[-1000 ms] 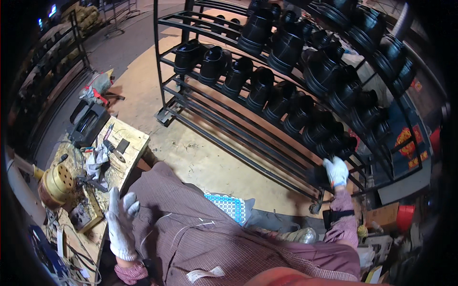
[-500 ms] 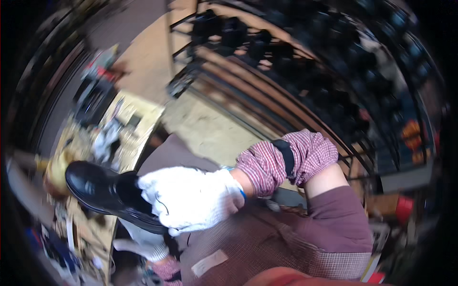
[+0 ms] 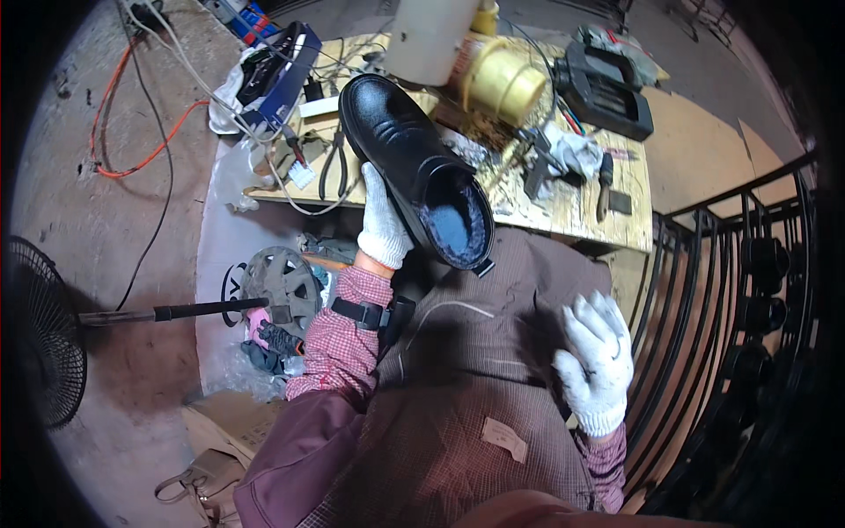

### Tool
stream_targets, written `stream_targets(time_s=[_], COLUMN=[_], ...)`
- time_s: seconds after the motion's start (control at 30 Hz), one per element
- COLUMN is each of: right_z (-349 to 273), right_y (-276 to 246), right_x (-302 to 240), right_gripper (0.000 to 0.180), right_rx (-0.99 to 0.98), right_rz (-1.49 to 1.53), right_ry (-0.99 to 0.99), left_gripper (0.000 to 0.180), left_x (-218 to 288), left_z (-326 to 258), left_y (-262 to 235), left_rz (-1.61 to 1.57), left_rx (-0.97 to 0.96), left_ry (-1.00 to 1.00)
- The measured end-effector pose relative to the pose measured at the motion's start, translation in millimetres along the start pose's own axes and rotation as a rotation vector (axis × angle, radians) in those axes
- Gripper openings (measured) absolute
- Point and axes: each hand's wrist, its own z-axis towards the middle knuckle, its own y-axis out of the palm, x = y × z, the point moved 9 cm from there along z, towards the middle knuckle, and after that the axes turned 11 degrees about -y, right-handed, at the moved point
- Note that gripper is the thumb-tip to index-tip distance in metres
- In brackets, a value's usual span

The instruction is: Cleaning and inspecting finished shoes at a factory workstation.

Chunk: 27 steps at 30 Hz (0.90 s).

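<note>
My left hand (image 3: 382, 220), in a white knit glove, grips a black leather ankle boot (image 3: 387, 123) from its left side; the fingers behind it are hidden. The boot's toe points up and left over the bench edge, and its opening, with a dark fuzzy lining (image 3: 453, 224), faces me. My right hand (image 3: 598, 356), also gloved in white, is apart from the boot above my right thigh, holding nothing, its fingers outstretched and thumb apart. Beneath both hands, a brown checked apron (image 3: 475, 378) covers my lap.
Ahead stands a wooden workbench (image 3: 629, 198) with pliers (image 3: 333, 167), a yellow cylindrical part (image 3: 510, 81), a crumpled white cloth (image 3: 576, 151) and a black case (image 3: 607, 92). A black rack of boots (image 3: 764, 255) is at the right. A fan (image 3: 44, 334) stands left, near a wheel-like disc (image 3: 280, 286).
The view has swung left toward the bench. My right hand has come away from the boot's opening to above my thigh, and my left hand now holds the boot alone.
</note>
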Motion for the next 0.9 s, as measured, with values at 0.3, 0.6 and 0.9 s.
stream_targets(time_s=[0.3,0.6,0.9], right_z=[-67.1,-54.3,-39.6], right_y=[8.5,7.7,17.9], right_x=[42.7,48.8,38.9], right_gripper=[0.036,0.035,0.036], right_rx=[-0.02,-0.012,-0.063], right_rz=[-0.061,-0.082,-0.075], right_ry=[0.294,0.295,0.202], left_gripper=[0.068,0.069,0.06], left_x=[41.0,18.1,4.2], left_z=[35.0,48.7,8.1], left_y=[0.1,-43.7,-0.8], left_rz=[0.069,-0.093,-0.148], left_rx=[0.02,-0.131,-0.345], left_ry=[0.098,-0.082,-0.052])
